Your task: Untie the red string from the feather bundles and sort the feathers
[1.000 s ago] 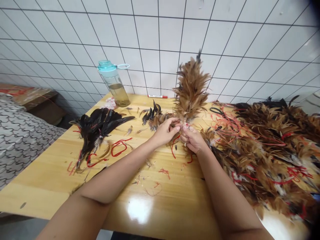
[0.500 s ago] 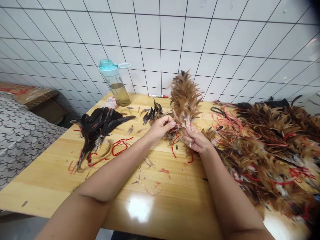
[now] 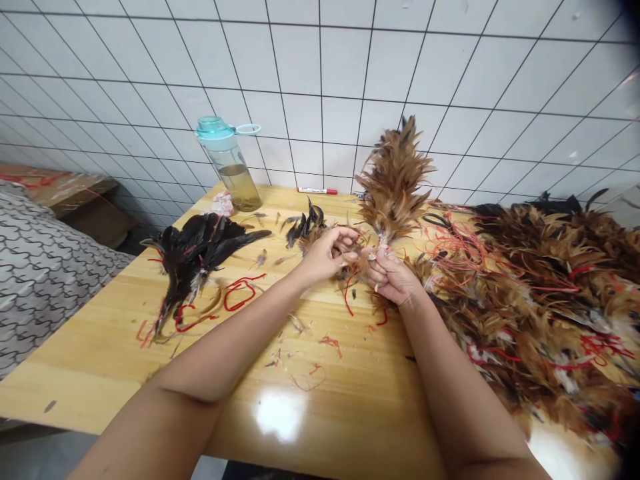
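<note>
Right hand grips the base of an upright feather bundle

A brown feather bundle (image 3: pixel 397 180) stands up from the right hand (image 3: pixel 393 275), slightly to the right of the middle of the view, its dark tip in front of the tiled wall (image 3: pixel 295 60). The right thumb and fingers are pressed together on its pale, tied base. Just beside it, the left hand (image 3: pixel 333 255) has its fingers curled and its thumb apart from them; whether a fine strand lies against them is too small to tell.

Under the hands is a wooden surface (image 3: pixel 345 407) scattered with loose feathers and red scraps. A small clump of dark feathers (image 3: pixel 306 223) lies just beyond the left hand, and a red-and-white marker (image 3: pixel 317 191) lies near the wall. To the left are a pile of black feathers (image 3: pixel 205 247), a looped red string (image 3: pixel 239 295) and a bottle (image 3: pixel 231 167) — teal lid, yellowish liquid inside — with a crumpled pale wad (image 3: pixel 221 205) beside it.

To the right, a large heap of brown feathers (image 3: pixel 540 267) spreads along the surface, with tangled red strands (image 3: pixel 457 247) at its near-left side — some red ties show among the feathers too.
</note>
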`<state>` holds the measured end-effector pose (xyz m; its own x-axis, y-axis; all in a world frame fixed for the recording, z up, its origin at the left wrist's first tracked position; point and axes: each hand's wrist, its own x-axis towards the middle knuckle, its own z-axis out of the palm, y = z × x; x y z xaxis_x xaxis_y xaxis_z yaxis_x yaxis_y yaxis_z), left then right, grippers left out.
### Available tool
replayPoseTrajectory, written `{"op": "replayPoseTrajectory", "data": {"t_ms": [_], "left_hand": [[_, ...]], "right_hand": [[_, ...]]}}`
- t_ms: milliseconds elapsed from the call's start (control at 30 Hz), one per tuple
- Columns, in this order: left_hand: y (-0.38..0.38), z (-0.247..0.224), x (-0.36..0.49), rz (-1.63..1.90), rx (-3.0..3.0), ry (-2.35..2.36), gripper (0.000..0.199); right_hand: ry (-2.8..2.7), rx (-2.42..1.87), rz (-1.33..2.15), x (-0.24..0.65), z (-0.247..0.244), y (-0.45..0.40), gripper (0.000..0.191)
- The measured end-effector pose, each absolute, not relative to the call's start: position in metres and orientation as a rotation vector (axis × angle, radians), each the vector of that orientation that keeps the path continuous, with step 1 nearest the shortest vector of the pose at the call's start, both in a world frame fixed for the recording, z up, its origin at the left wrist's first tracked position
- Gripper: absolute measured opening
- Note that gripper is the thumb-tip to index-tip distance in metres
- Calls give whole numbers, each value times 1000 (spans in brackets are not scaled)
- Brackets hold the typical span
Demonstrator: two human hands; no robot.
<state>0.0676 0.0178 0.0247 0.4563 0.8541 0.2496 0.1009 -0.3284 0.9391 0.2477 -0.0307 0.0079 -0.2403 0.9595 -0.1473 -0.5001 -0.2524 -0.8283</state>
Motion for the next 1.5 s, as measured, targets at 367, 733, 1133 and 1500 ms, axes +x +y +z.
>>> {"op": "replayPoseTrajectory", "data": {"t_ms": [367,733,1133,1500], "left_hand": [[5,22,72,1035,2294,682,22],[26,11,67,1126,1460,941,15],[8,15,78,780,1567,854,37],[44,20,47,905,1621,960,13]], "right_hand": [[-840,-875,1691,236,2,-29,53],[-734,-972,1651,239,-2,-27,54],[-818,-1020,1502,227,-3,-28,50],[-987,-1035,1482,236,-4,-28,45]]}}
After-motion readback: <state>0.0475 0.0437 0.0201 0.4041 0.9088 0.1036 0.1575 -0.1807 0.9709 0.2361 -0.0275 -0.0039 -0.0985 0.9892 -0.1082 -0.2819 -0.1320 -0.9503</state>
